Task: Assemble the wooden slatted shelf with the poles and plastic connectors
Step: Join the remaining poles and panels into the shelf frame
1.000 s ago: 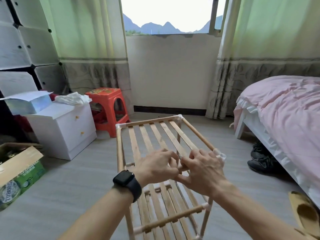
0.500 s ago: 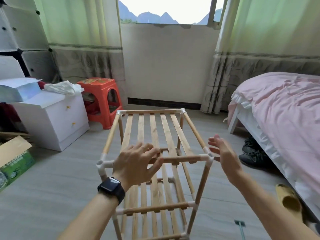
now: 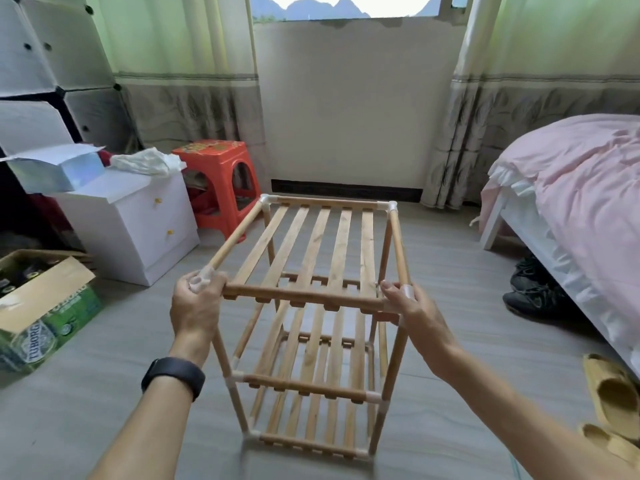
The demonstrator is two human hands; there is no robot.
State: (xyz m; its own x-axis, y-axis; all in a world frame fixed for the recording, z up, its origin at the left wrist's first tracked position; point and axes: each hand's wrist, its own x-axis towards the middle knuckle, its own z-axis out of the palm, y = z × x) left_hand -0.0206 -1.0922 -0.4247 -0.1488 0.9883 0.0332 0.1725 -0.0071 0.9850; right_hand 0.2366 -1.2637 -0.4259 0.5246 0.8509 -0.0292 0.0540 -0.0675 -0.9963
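Both your hands have closed in since half a second ago: then the left hovered flat over the front rail and the right hung open off to the side. Now your left hand [image 3: 195, 306] curls its fingers round the near-left connector [image 3: 204, 276], thumb on top. Your right hand [image 3: 412, 315] grips the near-right connector [image 3: 407, 292], thumb lying over it, fingers tucked under and mostly hidden.

Between your fingertips runs the front rail [image 3: 301, 295] of the shelf [image 3: 313, 341], which stands upright on the floor [image 3: 86, 393] with three slatted tiers in place. Beyond your fingers the top slats [image 3: 337, 247] run away to the far connectors [image 3: 391, 206], seated on their poles [image 3: 398, 251]. Farther off, left of your left fingers, stands a red stool [image 3: 214, 174]; a bed [image 3: 571, 188] lies well to the right of your right fingers.

I judge the frame looks fully built, so you are seating or checking the last joints. Next, press both corners down evenly and keep the frame square.
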